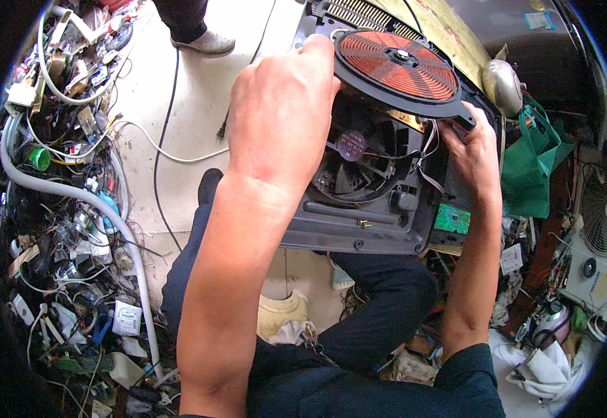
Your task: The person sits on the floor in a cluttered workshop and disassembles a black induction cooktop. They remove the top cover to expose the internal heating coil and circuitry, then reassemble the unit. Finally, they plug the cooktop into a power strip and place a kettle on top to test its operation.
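- While gripping coil disc (402, 54) between left hand (284, 111) and right hand (473, 148), faces copper windings (430, 78) upward.
- Slants long axis from grip to grip.
- Has fan (351, 146) beneath grip.

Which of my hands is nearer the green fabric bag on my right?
Right. Your right hand, at the right edge of the round, black-framed copper-coloured coil, is just left of the green fabric bag; your left hand, at the coil's left edge, is farther away.
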`<move>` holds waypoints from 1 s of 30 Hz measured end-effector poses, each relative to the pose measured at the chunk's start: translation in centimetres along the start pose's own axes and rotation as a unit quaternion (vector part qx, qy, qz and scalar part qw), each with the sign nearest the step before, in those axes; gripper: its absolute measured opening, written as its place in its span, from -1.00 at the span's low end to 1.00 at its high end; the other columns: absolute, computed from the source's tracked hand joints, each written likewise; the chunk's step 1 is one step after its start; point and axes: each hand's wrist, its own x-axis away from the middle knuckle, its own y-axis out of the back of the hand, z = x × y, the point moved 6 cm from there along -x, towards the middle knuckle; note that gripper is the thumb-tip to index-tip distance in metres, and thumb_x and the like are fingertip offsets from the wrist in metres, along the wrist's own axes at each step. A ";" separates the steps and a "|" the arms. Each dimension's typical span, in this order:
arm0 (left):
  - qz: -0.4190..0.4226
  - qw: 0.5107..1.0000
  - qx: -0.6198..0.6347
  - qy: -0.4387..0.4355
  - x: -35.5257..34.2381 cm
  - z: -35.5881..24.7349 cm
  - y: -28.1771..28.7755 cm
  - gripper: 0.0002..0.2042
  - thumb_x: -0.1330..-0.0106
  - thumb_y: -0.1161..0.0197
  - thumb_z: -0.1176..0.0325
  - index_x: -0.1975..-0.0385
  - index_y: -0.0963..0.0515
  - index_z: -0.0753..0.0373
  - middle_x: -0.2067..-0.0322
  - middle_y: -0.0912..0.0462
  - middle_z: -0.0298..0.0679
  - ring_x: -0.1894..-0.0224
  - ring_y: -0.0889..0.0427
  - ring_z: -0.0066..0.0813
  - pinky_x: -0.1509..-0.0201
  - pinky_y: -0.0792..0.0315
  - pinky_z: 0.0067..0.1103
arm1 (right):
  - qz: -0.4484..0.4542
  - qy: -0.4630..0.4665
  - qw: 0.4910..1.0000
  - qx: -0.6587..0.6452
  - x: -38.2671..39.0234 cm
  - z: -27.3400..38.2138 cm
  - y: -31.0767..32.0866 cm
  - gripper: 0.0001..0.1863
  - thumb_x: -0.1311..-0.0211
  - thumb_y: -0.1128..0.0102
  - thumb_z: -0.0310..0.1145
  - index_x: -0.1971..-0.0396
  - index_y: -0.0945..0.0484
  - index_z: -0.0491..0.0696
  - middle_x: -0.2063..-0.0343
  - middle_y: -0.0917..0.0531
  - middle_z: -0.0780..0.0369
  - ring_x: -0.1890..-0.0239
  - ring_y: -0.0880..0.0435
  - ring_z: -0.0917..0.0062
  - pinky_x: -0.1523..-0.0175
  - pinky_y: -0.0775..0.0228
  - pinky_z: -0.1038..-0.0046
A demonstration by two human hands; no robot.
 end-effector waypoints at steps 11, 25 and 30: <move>0.012 0.999 0.020 0.023 0.1 0.3 -0.4 -0.82 -0.20 -0.43 0.41 0.27 -0.60 0.29 0.41 -0.72 -0.01 0.32 -0.73 0.02 0.22 -0.54 -0.21 | 0.071 -0.017 0.997 0.024 -1.6 -0.1 -0.1 -0.56 -0.12 -0.48 -0.23 0.02 -0.64 -0.07 0.06 -0.71 0.06 -0.03 -0.70 0.18 -0.14 -0.52 0.25; -0.008 0.999 0.046 -0.011 -0.1 -0.1 0.2 -0.82 -0.20 -0.43 0.35 0.31 -0.60 0.27 0.42 -0.71 0.01 0.31 -0.73 0.04 0.20 -0.56 -0.20 | 0.014 0.159 0.970 0.182 -1.3 2.7 -1.2 -0.85 -0.23 -0.30 -0.29 0.31 -0.67 -0.06 0.43 -0.72 0.06 0.35 -0.71 0.01 0.23 -0.60 0.11; 0.009 0.998 0.039 0.039 0.2 0.5 -0.4 -0.82 -0.20 -0.43 0.34 0.32 -0.60 0.27 0.43 -0.71 -0.01 0.30 -0.73 0.04 0.20 -0.56 -0.19 | 0.026 0.205 0.967 0.150 -1.9 1.9 -1.7 -0.86 -0.25 -0.26 -0.36 0.25 -0.65 -0.07 0.39 -0.71 0.01 0.33 -0.70 -0.03 0.21 -0.59 0.11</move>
